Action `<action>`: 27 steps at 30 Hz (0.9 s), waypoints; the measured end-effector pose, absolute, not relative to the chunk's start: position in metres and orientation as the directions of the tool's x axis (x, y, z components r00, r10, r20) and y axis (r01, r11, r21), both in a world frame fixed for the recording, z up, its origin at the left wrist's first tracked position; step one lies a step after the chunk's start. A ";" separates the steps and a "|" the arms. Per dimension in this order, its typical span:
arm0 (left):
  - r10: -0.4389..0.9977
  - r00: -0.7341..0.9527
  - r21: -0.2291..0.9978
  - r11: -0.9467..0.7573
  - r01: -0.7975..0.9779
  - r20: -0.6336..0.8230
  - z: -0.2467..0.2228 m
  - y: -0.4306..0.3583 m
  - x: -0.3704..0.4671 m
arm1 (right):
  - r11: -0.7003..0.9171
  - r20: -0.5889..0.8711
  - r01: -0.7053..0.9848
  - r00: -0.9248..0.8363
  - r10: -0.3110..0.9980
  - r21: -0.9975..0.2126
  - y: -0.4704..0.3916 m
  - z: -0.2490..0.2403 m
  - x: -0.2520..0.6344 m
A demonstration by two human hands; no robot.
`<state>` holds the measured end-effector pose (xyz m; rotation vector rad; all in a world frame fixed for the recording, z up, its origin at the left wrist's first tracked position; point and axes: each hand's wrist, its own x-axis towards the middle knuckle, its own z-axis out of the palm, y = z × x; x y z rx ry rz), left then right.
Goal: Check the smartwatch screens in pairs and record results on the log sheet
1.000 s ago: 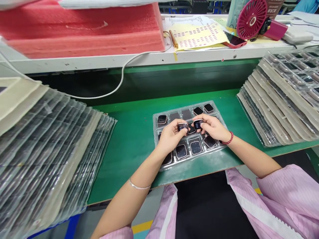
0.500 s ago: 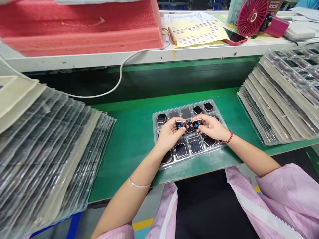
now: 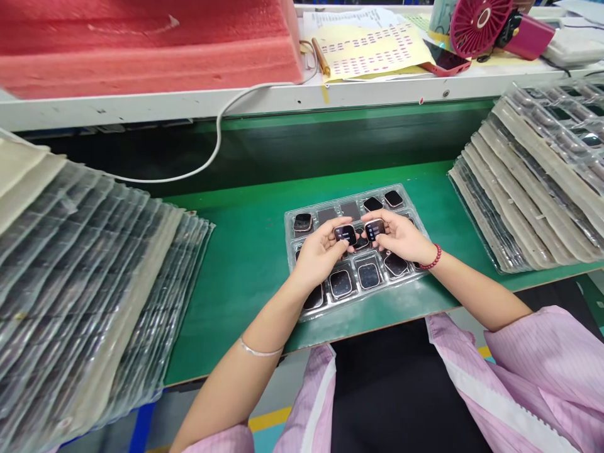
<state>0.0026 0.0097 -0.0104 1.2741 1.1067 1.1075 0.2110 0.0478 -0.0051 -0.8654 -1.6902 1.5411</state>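
Observation:
My left hand is closed around a smartwatch body without a strap, its lit screen facing up and my thumb on the lower edge. A second smartwatch, also lit, is gripped by my right hand, with the thumb at its screen. Both are held side by side above a clear plastic tray. Several dark-screened watches lie in the tray's pockets, among them one at the front and one at the back left. My hands hide the middle pockets.
Tall stacks of clear trays stand on the left and right of the green table. Along the white shelf are pink foam, papers, a phone and a small fan. A white cable hangs down behind.
The two lit screens have switched from a display with blue patches to a darker list-like one. Both hands keep hold of their watches, nearly in place. The camera view has shifted slightly.

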 end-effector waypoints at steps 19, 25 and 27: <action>0.991 0.133 0.999 -0.019 0.036 0.015 -0.005 0.007 0.004 | 0.140 0.093 0.045 -0.545 0.833 -0.989 0.046 -0.003 0.210; 0.993 0.115 0.999 -0.007 0.054 0.000 -0.006 0.008 0.004 | 0.094 0.064 0.028 -0.541 0.839 -0.995 0.045 -0.001 0.209; 0.993 0.116 0.998 -0.007 0.061 0.000 -0.006 0.008 0.004 | 0.096 0.071 0.018 -0.541 0.838 -0.995 0.044 -0.001 0.209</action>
